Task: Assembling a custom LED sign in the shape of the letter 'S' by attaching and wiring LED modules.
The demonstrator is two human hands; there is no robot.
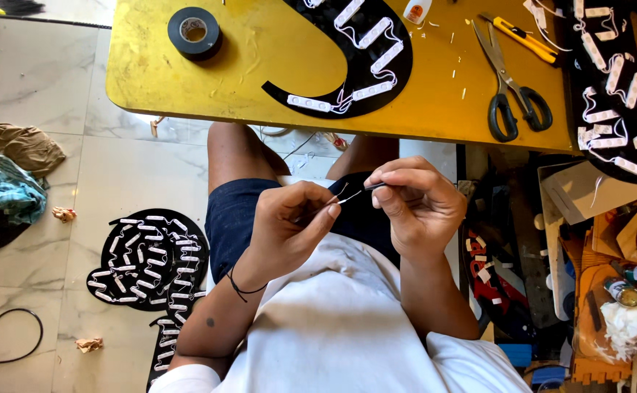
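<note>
While your left hand [289,222] pinches the thin wire [349,193] between thumb and forefinger, your right hand [417,204] is closed on its dark-sleeved end, so both hands are shut tight on the same strand at the centre of the frame, above your lap. By the look of it, you are at the stage of twisting or baring the wire's ends; whether the bare tips touch is too small to tell. The next move likely calls for a small, steady fingertip turn, with both pinches kept firm so the strand does not slip.

The yellow table [260,80] has its near edge just above your knuckles in the picture, so lift with care. On it lie a black curved panel [377,73] with white light modules, scissors [511,91], a yellow knife [526,38] and a black tape roll [195,33] at upper left. The open room is downward, toward your shirt; cluttered boxes [602,291] crowd the right side, and another studded panel [151,262] lies on the floor at lower left.
</note>
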